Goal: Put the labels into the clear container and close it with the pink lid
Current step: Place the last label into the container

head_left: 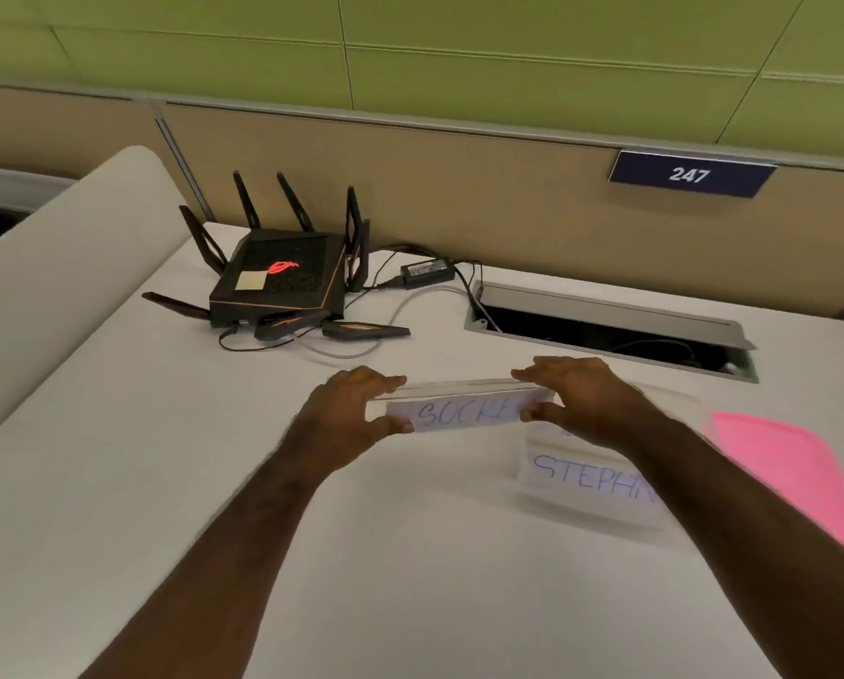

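Observation:
A clear label holder with a white card and blue handwriting [464, 409] is held between both hands above the white desk [165, 482]. My left hand [351, 414] grips its left end and my right hand [581, 399] grips its right end. Just below my right forearm lies a second label [586, 477], also with blue writing. The clear container [679, 409] is faint behind my right wrist and mostly hidden. The pink lid [792, 463] lies flat at the right, partly under my right arm.
A black router with several antennas [282, 281] and its power brick [427, 272] with cables sit at the back left. An open cable hatch [606, 325] is set into the desk at the back right. A tan partition with a "247" sign [689, 176] stands behind.

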Demonstrator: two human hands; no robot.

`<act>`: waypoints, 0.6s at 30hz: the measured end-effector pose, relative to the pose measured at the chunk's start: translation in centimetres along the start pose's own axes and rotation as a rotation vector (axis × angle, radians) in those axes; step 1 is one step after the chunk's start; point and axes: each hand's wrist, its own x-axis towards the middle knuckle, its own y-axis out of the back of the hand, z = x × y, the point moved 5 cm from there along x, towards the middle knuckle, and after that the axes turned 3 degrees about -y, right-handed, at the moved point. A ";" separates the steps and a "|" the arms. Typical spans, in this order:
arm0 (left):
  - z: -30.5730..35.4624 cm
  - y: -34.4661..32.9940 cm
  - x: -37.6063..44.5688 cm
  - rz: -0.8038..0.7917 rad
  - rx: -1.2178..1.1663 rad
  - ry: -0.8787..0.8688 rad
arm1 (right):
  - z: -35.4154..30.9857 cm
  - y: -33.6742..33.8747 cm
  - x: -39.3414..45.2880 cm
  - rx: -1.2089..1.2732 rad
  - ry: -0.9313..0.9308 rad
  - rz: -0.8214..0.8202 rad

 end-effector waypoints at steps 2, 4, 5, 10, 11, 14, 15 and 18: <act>2.6 -1.3 1.4 -0.006 0.061 -0.073 | 2.8 0.9 -1.8 -0.012 -0.054 -0.008; 5.1 -2.7 2.7 -0.004 0.106 -0.124 | 5.2 1.6 -3.7 -0.025 -0.104 -0.006; 6.2 -3.5 3.3 -0.005 0.124 -0.138 | 6.4 1.9 -4.6 -0.034 -0.126 0.000; 11.1 -7.3 5.3 -0.014 0.210 -0.223 | 10.8 2.3 -8.6 -0.103 -0.247 0.044; 11.9 -8.0 5.6 -0.020 0.243 -0.243 | 11.5 2.2 -9.3 -0.121 -0.275 0.038; 13.9 -10.0 6.3 -0.050 0.354 -0.294 | 12.9 1.8 -10.9 -0.187 -0.344 0.010; 14.5 -10.6 6.4 -0.061 0.395 -0.302 | 13.1 1.7 -11.2 -0.198 -0.363 0.003; 16.3 -12.4 6.9 -0.070 0.549 -0.311 | 13.7 1.1 -11.9 -0.213 -0.432 -0.005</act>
